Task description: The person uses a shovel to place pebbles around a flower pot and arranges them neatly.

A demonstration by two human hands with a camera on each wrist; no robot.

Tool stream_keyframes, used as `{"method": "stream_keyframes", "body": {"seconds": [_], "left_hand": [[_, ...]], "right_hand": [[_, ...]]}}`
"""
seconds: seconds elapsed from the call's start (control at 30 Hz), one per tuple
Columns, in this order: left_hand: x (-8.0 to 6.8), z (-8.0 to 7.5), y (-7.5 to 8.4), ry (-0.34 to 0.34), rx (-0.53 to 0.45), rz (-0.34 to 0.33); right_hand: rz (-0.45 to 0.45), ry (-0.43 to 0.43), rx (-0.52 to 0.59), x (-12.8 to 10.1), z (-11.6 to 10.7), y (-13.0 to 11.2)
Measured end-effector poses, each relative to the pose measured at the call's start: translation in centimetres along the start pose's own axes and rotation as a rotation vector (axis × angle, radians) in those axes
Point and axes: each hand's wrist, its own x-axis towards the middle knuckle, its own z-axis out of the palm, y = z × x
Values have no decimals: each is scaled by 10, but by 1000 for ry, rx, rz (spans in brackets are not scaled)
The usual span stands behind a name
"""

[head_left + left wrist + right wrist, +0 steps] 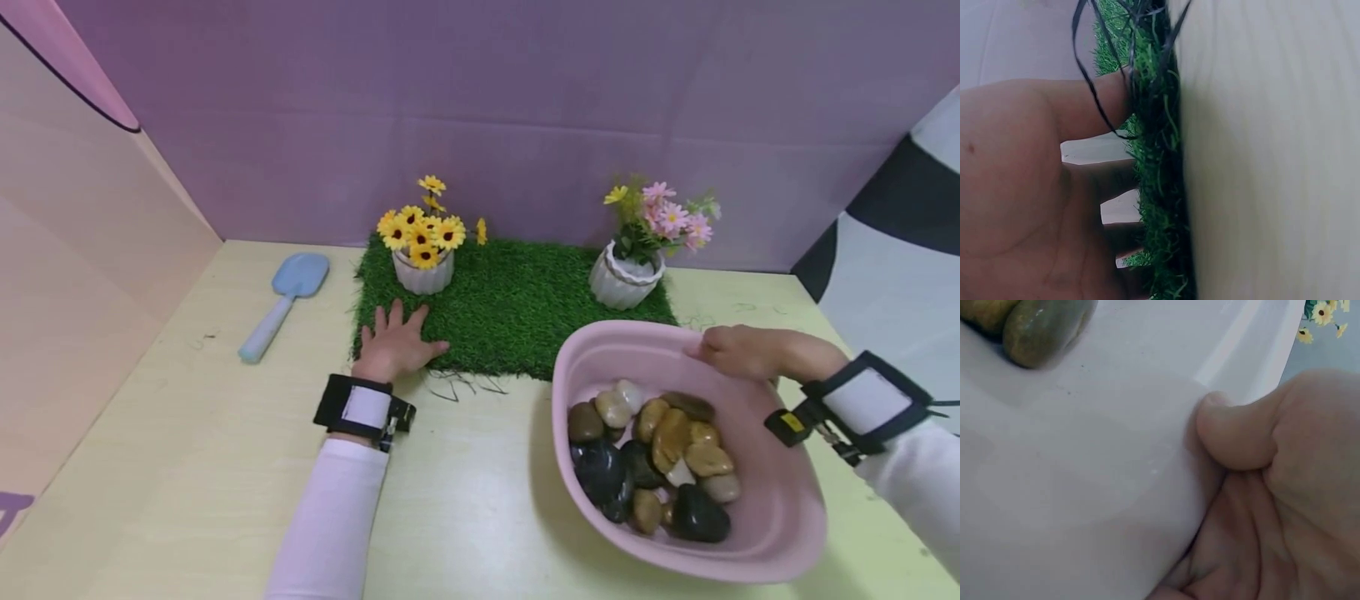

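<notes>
Pink basin (787,504) is gripped at its far rim by the right hand (742,354), thumb inside, fingers outside. Left hand (393,346) is spread, fingers apart, rested on the turf mat (517,312).

Main risk: one-sided hold. Stones (671,437) are heaped left of and nearer the body than the right fingers, so the basin could be twisted out of the pinch and stones spilled. Whether it is table-supported can't be told.

Second: pot of pink flowers (624,283), left of and beyond the right fingers, could be knocked by the far rim if the basin is swung that way.

Third: pot of yellow flowers (423,271), just beyond the left fingertips, could be toppled if the mat is dragged.
</notes>
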Motion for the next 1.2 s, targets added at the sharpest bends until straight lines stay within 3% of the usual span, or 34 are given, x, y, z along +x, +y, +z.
{"method": "stream_keyframes", "body": {"seconds": [0.2,0.4,1.2], "left_hand": [[0,0,0,-1,2,2],[-2,-2,1,-6,8,-6],[0,-1,1,-4,10,3]], "right_hand": [[2,-44,45,1,-4,-12],[62,-123,76,5,-9,-23],[156,-132,24,31,-16,-61]]}}
